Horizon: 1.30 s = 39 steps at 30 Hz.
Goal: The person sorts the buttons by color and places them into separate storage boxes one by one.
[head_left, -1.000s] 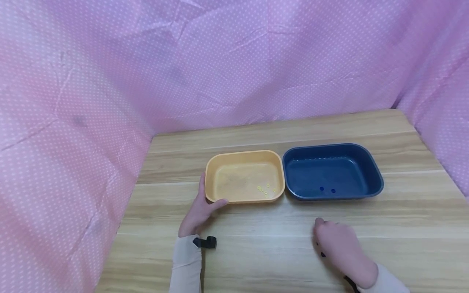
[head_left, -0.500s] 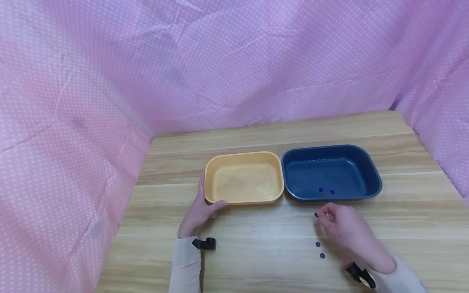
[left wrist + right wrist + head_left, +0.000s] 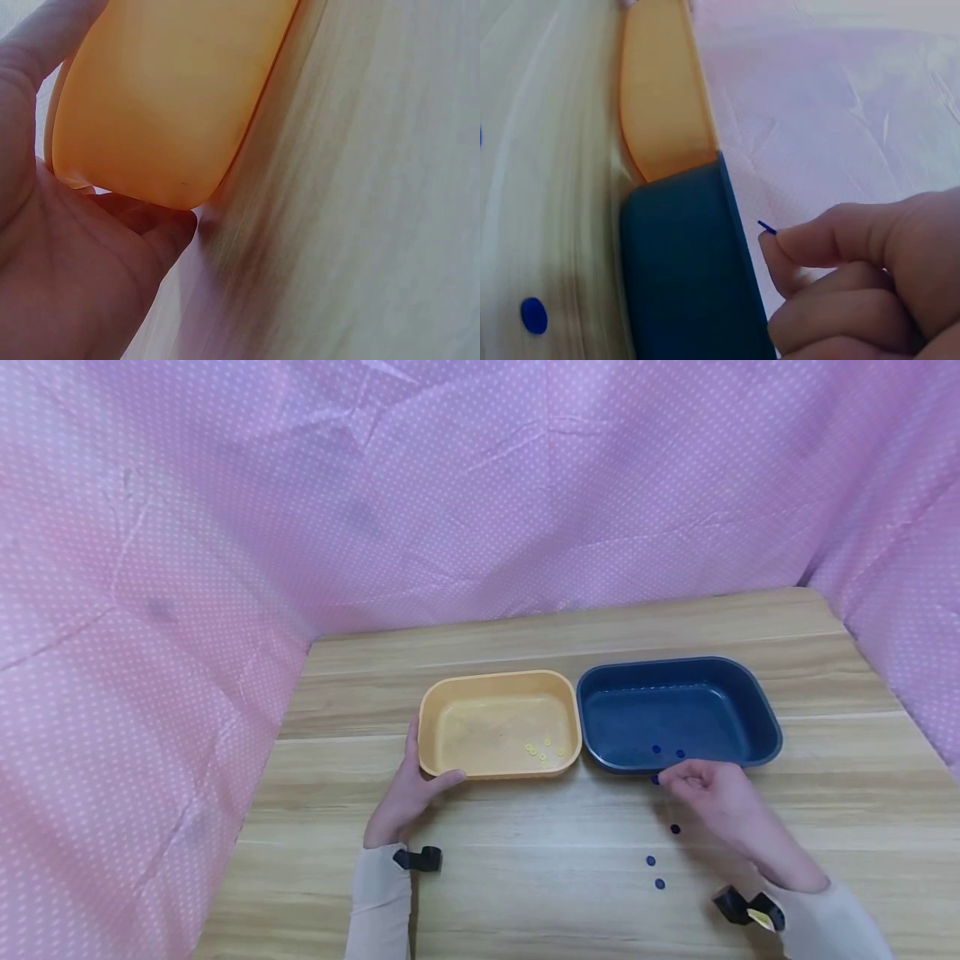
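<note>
My left hand [image 3: 405, 797] grips the near left corner of a yellow-orange plastic bin [image 3: 501, 772]; in the left wrist view its thumb and fingers lie around the bin's end [image 3: 172, 112]. Small yellow rings [image 3: 543, 757] lie inside it. Between the thumb and forefinger of my right hand [image 3: 716, 797] a small dark blue disc [image 3: 766, 226] is pinched, just above the near rim of a dark blue bin [image 3: 678, 664]. Two blue discs [image 3: 680, 753] are on that bin's floor. Three more, among them one disc [image 3: 675, 829], lie on the table below my right hand.
Both bins stand side by side on a wood-grain table [image 3: 525, 877]. Pink dotted cloth [image 3: 480, 510] hangs behind the table and at both sides.
My right hand has risen from the table with a blue disc and moved forward to the blue bin's near rim. Another disc on the table has come into sight. My left hand stays put.
</note>
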Each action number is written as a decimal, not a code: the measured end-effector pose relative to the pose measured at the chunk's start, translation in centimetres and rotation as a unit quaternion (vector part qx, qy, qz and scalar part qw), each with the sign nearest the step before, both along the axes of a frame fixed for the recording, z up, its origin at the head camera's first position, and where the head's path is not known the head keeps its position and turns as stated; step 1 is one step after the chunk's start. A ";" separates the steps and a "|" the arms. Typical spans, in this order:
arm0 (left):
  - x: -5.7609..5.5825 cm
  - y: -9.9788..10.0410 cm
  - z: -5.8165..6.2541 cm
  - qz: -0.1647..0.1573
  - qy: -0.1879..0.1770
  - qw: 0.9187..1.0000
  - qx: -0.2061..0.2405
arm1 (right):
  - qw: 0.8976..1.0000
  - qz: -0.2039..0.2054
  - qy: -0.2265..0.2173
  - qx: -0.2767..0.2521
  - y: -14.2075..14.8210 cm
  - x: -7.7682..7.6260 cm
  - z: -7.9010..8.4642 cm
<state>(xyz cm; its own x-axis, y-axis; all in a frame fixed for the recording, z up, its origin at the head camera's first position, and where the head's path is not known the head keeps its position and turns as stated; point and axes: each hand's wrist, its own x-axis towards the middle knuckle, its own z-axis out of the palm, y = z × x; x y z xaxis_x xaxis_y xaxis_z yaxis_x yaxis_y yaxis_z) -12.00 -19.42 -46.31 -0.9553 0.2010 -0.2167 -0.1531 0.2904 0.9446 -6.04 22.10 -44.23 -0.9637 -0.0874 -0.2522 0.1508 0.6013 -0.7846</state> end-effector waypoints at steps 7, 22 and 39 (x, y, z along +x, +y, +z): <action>0.1 0.0 0.0 0.001 0.002 1.000 -0.005 | 0.997 -0.038 -0.043 -0.043 1.6 -0.8 0.3; 0.3 -0.1 0.0 0.004 0.002 1.000 0.001 | 0.967 -0.103 -0.089 -0.217 4.3 -1.8 0.6; 0.1 0.1 0.1 0.000 -0.001 1.000 -0.005 | 0.902 -0.173 -0.057 -0.392 5.7 -2.2 -0.4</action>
<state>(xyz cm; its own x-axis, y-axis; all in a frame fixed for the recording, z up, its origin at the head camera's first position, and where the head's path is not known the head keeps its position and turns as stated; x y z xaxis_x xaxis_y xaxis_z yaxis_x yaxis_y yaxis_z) -11.93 -19.32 -46.22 -0.9548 0.1996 -0.2201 -0.1544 0.2994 0.9415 -8.22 27.84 -44.65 -0.9390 0.0193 -0.3434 0.3301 -0.2305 -0.9154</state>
